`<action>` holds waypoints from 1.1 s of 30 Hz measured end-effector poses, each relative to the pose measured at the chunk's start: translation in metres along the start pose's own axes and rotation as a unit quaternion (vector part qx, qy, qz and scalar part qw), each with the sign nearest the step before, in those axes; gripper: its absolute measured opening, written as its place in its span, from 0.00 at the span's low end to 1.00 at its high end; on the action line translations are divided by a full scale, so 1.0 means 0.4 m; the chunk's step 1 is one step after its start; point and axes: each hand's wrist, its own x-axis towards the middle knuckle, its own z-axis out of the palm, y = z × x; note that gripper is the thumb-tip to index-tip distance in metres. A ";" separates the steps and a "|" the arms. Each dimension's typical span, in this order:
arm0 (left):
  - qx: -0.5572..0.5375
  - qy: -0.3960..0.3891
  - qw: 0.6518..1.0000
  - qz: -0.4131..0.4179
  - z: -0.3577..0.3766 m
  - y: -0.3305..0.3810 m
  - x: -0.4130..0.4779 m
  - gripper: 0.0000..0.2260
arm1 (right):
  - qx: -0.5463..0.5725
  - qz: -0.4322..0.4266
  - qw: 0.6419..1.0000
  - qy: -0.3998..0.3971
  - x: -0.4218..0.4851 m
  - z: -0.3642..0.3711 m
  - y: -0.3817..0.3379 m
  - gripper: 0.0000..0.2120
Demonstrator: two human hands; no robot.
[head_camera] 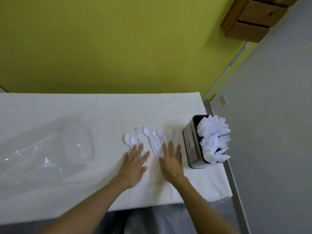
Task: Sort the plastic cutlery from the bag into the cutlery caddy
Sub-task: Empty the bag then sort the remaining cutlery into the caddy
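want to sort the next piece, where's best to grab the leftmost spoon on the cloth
Probably the neck just behind the bowl, from the left. The leftmost spoon lies flat, bowl pointing away, another spoon tight against its right, its handle running under the fingers of the left hand; only its left is free.

Loose cutlery (148, 135): white plastic, smooth, faintly glossy. Caddy (190, 146): dark metal, dull sheen. Bag (50, 149): clear thin plastic, creased, shiny glints. Counter cloth (84, 105): white fabric, matt. Wall (118, 39): matt yellow-green paint. Drawer unit (253, 19): bare wood, knotty grain.
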 end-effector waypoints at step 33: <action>-0.085 0.053 0.995 -0.023 -0.016 -0.050 -0.049 0.25 | 0.180 0.077 0.969 0.153 0.056 -0.042 -0.016 0.17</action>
